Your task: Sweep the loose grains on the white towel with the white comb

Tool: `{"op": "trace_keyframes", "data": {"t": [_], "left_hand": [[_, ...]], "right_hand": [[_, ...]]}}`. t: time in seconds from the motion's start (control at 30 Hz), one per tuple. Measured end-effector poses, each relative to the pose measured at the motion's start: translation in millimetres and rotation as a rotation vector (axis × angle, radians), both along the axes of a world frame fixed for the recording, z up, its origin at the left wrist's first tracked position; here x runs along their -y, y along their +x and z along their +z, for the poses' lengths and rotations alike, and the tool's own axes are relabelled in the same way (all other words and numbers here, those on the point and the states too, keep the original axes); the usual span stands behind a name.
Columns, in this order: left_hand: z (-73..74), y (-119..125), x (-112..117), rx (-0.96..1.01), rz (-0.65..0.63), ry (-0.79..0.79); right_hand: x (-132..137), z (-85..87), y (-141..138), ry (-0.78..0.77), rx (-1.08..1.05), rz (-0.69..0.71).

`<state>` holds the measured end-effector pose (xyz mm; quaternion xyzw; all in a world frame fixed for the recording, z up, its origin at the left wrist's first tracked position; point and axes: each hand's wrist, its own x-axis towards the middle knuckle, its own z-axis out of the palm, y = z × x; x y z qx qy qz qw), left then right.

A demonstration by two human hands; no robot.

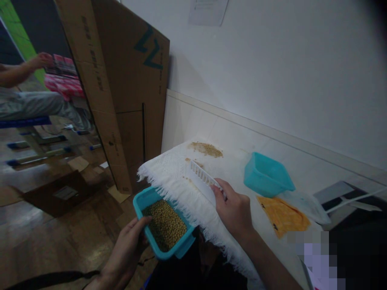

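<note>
My left hand (128, 245) grips the near side of a teal tray (181, 247) filled with yellowish beans (165, 225), held just below the fringed edge of a white cloth (172, 173). My right hand (232, 207) is closed on a white comb-like scraper (203, 176) that lies on the cloth, its toothed end pointing away from me. A pile of beans (207, 149) sits at the cloth's far edge, and a few loose beans lie near the scraper's tip.
An empty teal tray (267, 175) stands tilted on the table to the right, beside an orange cloth (282, 215) and a clear plastic lid (305, 205). A tall cardboard box (121, 80) stands left. Another person's arm (18, 72) shows far left.
</note>
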<state>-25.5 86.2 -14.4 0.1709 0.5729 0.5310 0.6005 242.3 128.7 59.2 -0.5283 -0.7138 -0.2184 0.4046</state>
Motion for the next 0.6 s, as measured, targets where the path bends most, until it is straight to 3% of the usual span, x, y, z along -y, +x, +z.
{"op": "trace_keyframes", "data": {"t": [0.37,0.6], "left_hand": [[10.6,4.4,-1.5,0.051,0.053,-0.02],[-1.8,1.8,-2.0,0.063,0.061,-0.018]], "right_hand": [[-2.7,5.7,-3.7,-0.168,-0.156,-0.009],[-2.7,5.8,-10.9,-0.233,-0.243,-0.054]]}}
